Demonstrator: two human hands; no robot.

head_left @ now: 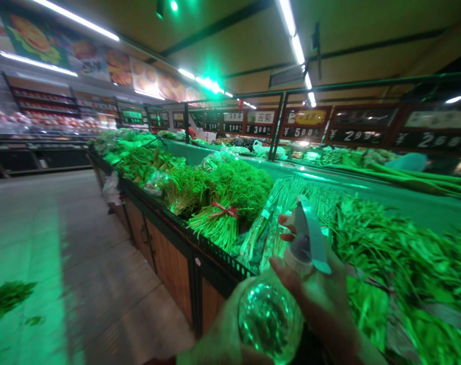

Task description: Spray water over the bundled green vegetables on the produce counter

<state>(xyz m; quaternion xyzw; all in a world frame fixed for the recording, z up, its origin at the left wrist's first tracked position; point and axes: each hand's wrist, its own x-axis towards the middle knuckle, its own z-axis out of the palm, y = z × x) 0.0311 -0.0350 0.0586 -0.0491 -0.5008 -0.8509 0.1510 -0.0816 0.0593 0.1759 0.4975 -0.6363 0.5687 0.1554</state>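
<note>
Right hand (321, 299) grips the spray bottle (276, 304) at its trigger, left hand (223, 334) cups its base; better aimed squarely over the leafy greens (386, 253).

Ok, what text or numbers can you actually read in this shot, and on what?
"¥ 380" on a price board over the greens
"¥ 580" on the next price board
"¥ 299" on a dark price board, last digit blurred
"150" on a far board, uncertain
Spray bottle: no label visible
Remaining boards, wall posters: too blurred.
</note>
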